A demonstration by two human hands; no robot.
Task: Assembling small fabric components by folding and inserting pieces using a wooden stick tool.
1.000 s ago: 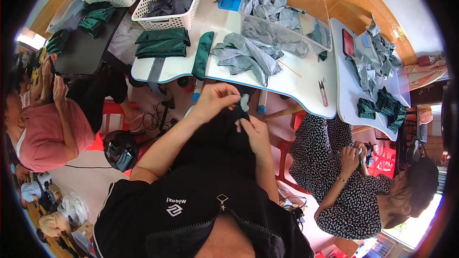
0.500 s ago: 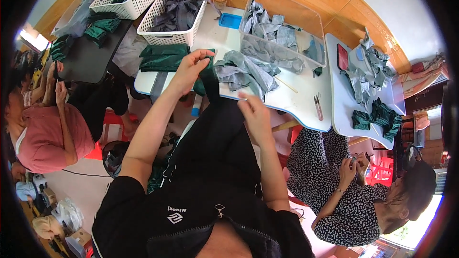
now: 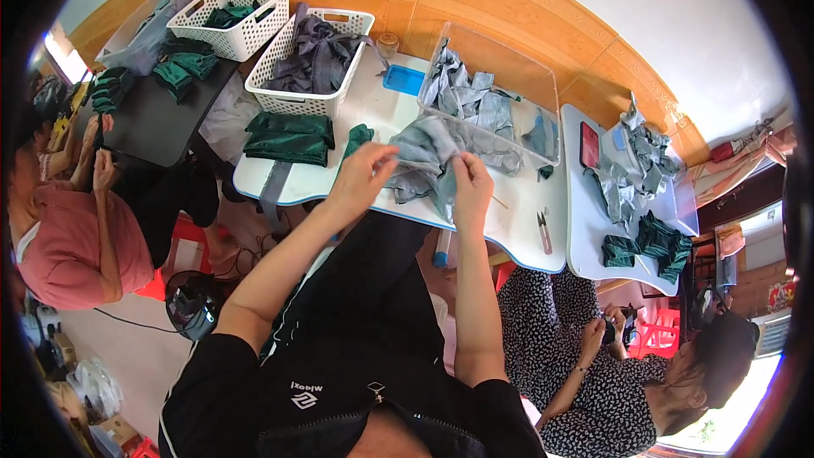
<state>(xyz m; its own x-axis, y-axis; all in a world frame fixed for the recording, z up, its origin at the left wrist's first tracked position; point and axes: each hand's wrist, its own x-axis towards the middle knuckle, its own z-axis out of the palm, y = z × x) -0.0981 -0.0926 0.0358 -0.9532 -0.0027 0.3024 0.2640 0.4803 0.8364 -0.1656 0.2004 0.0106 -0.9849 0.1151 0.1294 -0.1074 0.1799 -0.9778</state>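
A crumpled pile of grey cloth (image 3: 420,151) lies near the front of the white table (image 3: 370,102). My right hand (image 3: 473,191) is closed at its right side, pinching a piece of the grey cloth between thumb and fingers. My left hand (image 3: 366,178) hovers at the pile's left edge, fingers bent and apart, with nothing visible between them. Just beyond it a small dark green cloth piece (image 3: 359,136) rests on the table. Farther left sits a folded stack of dark green cloth (image 3: 291,139).
A clear plastic box (image 3: 543,106) of grey pieces stands behind the pile. A white basket (image 3: 297,103) holds dark strips. A blue tray (image 3: 401,79), thread snips (image 3: 543,231) and a thin stick (image 3: 499,201) lie around. Two people sit at either side.
The dark green strip has left my left hand, which has come down beside the grey cloth. My right hand has moved forward onto that cloth and taken hold of it.
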